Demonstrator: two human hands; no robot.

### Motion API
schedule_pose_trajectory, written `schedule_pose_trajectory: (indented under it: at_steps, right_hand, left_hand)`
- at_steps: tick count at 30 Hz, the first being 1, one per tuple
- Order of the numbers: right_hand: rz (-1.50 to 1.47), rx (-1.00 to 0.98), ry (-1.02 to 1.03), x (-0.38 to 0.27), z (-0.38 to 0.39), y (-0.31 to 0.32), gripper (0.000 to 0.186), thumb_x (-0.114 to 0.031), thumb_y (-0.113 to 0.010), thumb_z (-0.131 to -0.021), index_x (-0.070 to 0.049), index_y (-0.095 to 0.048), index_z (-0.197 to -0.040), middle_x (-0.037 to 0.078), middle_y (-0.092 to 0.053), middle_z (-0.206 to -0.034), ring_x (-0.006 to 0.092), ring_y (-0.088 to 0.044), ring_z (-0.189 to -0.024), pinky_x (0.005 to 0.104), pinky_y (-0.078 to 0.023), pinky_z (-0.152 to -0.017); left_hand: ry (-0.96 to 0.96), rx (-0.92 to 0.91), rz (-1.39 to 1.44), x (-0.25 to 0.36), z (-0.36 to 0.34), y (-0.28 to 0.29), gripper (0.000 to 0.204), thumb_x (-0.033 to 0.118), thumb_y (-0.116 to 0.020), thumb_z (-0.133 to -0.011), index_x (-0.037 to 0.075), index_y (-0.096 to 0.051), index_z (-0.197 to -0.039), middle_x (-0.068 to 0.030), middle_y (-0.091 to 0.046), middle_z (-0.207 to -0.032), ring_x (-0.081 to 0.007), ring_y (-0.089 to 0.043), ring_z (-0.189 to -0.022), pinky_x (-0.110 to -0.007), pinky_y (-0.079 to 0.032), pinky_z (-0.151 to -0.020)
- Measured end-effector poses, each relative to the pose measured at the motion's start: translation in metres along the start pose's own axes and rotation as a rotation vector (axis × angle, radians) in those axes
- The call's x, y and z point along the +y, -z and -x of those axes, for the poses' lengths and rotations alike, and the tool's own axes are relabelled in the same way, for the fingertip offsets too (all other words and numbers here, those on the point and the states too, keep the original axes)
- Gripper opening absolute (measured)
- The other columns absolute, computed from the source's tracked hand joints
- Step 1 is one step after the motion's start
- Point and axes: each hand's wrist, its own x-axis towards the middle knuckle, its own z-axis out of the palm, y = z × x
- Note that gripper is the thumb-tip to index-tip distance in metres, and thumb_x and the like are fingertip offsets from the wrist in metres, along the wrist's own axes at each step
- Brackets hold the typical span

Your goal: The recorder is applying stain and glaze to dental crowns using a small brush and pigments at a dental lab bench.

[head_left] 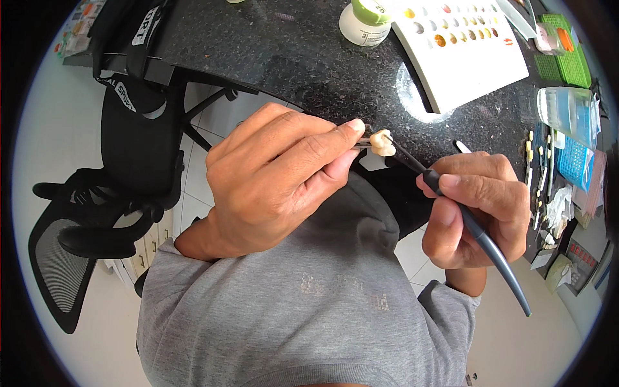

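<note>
My left hand (284, 174) pinches a thin metal holder (363, 144) that carries a small cream tooth-shaped piece (382, 143) at its end. My right hand (477, 209) grips a slim dark-handled tool (488, 242), angled up and left, with its fine tip at the piece; whether it touches is hard to tell. My fingers are closed on both implements, out over the front edge of the black speckled worktop.
Behind are a white sample board (464, 71) with colored dots and a jar (365, 29). On the right stand a clear container (564, 113), blue (574, 164) and green baskets (567, 55), and several small sticks. A black mesh chair (135, 129) is at left.
</note>
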Motion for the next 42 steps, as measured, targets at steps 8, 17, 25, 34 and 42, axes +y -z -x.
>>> schedule_pose_trajectory:
  at_steps: [8,17,25,34,42]
  right_hand:
    - [-0.059,0.005,0.038,0.0047,0.0009,-0.0008,0.012,0.000,-0.057,-0.081,0.008,-0.050,-0.087,0.014,-0.057,-0.069,0.0168,-0.059,-0.057,0.0222,-0.048,-0.046]
    - [-0.096,0.005,0.046,0.0052,0.0001,-0.0005,0.011,0.001,-0.056,-0.081,0.008,-0.050,-0.087,0.014,-0.056,-0.071,0.0168,-0.059,-0.057,0.0229,-0.049,-0.046]
    - [-0.099,-0.004,0.023,0.0040,0.0010,0.0029,0.012,0.000,-0.057,-0.080,0.008,-0.050,-0.087,0.015,-0.056,-0.071,0.0175,-0.059,-0.057,0.0236,-0.049,-0.046]
    - [-0.063,-0.041,0.038,0.0042,0.0009,0.0028,0.013,0.003,-0.056,-0.077,0.007,-0.051,-0.089,0.015,-0.057,-0.071,0.0172,-0.059,-0.058,0.0226,-0.048,-0.047]
    - [-0.044,-0.035,0.026,0.0038,0.0024,0.0037,0.017,0.000,-0.060,-0.079,0.007,-0.051,-0.092,0.016,-0.058,-0.072,0.0165,-0.059,-0.058,0.0223,-0.048,-0.048]
  left_hand:
    - [-0.012,-0.005,0.000,-0.0007,0.0002,-0.0004,0.031,-0.009,-0.074,-0.059,-0.002,-0.069,-0.089,-0.0088,-0.067,-0.076,-0.0189,-0.062,-0.065,-0.026,-0.048,-0.054]
    - [-0.036,-0.007,0.009,-0.0027,0.0003,-0.0002,0.030,-0.009,-0.074,-0.060,-0.003,-0.068,-0.089,-0.0090,-0.067,-0.077,-0.0191,-0.062,-0.064,-0.026,-0.048,-0.054]
    - [-0.042,-0.023,0.007,-0.0029,-0.0009,0.0007,0.030,-0.008,-0.074,-0.061,-0.003,-0.068,-0.089,-0.0090,-0.067,-0.077,-0.0196,-0.062,-0.065,-0.027,-0.048,-0.055]
    - [-0.022,-0.022,0.002,-0.0002,-0.0013,0.0010,0.032,-0.010,-0.074,-0.059,-0.003,-0.068,-0.089,-0.0094,-0.067,-0.076,-0.0200,-0.062,-0.064,-0.027,-0.048,-0.055]
    - [-0.017,-0.019,0.007,-0.0008,-0.0002,0.0004,0.031,-0.010,-0.074,-0.058,-0.003,-0.068,-0.088,-0.0095,-0.067,-0.076,-0.0200,-0.061,-0.064,-0.027,-0.048,-0.054]
